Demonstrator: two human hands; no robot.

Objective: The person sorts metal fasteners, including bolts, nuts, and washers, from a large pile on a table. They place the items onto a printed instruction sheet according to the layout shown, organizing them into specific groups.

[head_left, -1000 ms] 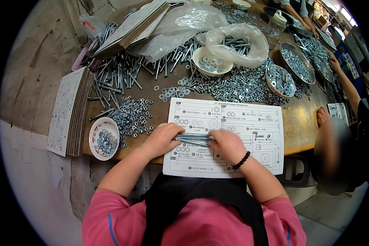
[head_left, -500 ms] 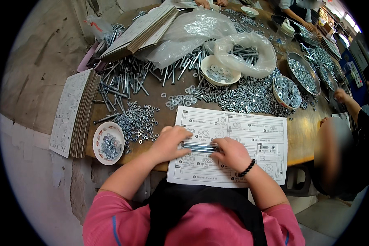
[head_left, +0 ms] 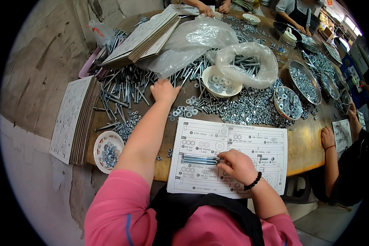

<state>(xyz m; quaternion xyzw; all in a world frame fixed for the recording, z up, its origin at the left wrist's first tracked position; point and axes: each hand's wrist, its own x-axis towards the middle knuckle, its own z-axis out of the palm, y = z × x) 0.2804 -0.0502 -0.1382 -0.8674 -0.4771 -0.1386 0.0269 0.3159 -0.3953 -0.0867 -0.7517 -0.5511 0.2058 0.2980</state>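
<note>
A row of several long bolts [head_left: 199, 159] lies across a printed card [head_left: 233, 189] with hardware drawings, in front of me. My right hand [head_left: 238, 166], with a black bead bracelet at the wrist, closes its thumb and fingers about the right-hand ends of those bolts. Farther off, my left hand [head_left: 164, 91] is stretched out to the near edge of a heap of loose long bolts [head_left: 129, 84]. Its thumb is spread away from the other fingers, whose tips are partly hidden. Flat washers [head_left: 184, 110] lie just nearer to me than this hand.
Beside my left arm are a bowl of small hardware [head_left: 110, 151] and loose nuts [head_left: 129, 125]. Card stacks [head_left: 71, 119] stand at left. A clear plastic bag [head_left: 197, 35], a washer bowl [head_left: 221, 92] and a heap of nuts [head_left: 250, 100] lie beyond. Other people's hands [head_left: 327, 137] work at right and far side.
My left hand has left the bolts on the card and moved forward to the bolt heap. My right hand stays at the bolts' right ends. A person at right has shifted their arms.
</note>
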